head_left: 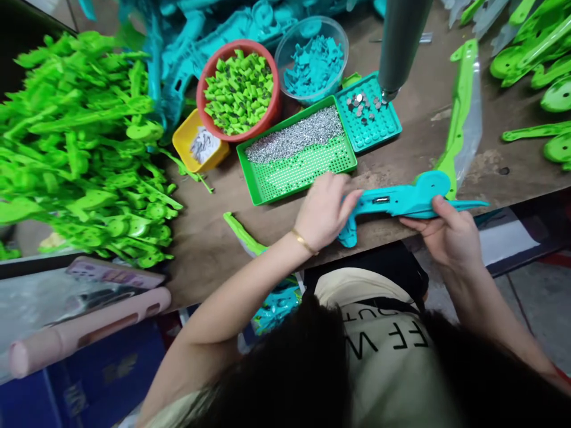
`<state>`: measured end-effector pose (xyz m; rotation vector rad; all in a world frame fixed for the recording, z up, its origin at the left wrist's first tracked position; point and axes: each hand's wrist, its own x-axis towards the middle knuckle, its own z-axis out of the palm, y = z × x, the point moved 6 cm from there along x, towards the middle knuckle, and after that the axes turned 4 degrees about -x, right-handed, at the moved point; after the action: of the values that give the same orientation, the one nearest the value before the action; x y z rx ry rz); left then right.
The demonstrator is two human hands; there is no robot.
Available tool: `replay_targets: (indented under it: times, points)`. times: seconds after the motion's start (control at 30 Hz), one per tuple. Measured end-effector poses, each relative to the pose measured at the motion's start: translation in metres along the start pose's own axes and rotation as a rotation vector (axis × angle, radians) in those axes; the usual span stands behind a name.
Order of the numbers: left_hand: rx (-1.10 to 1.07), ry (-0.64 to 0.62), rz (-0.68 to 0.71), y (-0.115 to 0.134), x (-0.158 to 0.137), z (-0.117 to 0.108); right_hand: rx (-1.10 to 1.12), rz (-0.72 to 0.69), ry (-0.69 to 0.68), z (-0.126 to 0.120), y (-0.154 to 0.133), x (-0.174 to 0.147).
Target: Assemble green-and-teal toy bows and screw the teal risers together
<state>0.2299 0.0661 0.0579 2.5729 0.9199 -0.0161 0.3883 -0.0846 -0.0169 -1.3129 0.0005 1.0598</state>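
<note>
So your long turquoise plastic part, the one with a round disc and a skinny pointed tail [404, 200], is out in front of you near the front edge of the brown tabletop [196, 238]. Its long axis runs crosswise between your hands, tail pointing off to your right, stubby handle end down by your left.

Your right hand [455, 235] has the disc end pinched, thumb on top and fingers underneath. Your left hand [323, 208] is curled at the handle end, thumb right by it; the other fingers are partly hidden, so I can't tell if they're actually closed on anything.

Key bit of geometry imo: the shallow green plastic tray with the holey floor [307, 169] is just beyond that left hand, so that's the nearer hand by a mile. The heap of tiny silvery metal bits [298, 139] sits along its far side, all glittery and loose.

Texture-wise, your part looks smooth and fairly matte, with a dark narrow slot [381, 200] in its upper face. Behind the tray there's a round red plastic bowl [275, 89] of stubby lime-green pegs [238, 92], and a square turquoise tray [377, 135] with flat shiny discs [359, 101] scattered over its bumpy grid.
</note>
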Motion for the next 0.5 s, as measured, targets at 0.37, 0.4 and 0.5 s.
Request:
replay_targets:
  times: [0.37, 0.4, 0.5]
  points:
    - [0.131, -0.247, -0.373, -0.04, -0.034, 0.02, -0.259, 0.085, -0.272, 0.043, 0.028, -0.004]
    - [0.121, -0.243, -0.371, -0.038, -0.032, 0.019, -0.356, 0.092, -0.322, 0.055, 0.038, -0.01]
    - [0.072, -0.249, -0.309, -0.034, -0.036, 0.01, -0.493, -0.036, -0.302, 0.079, 0.045, -0.02]
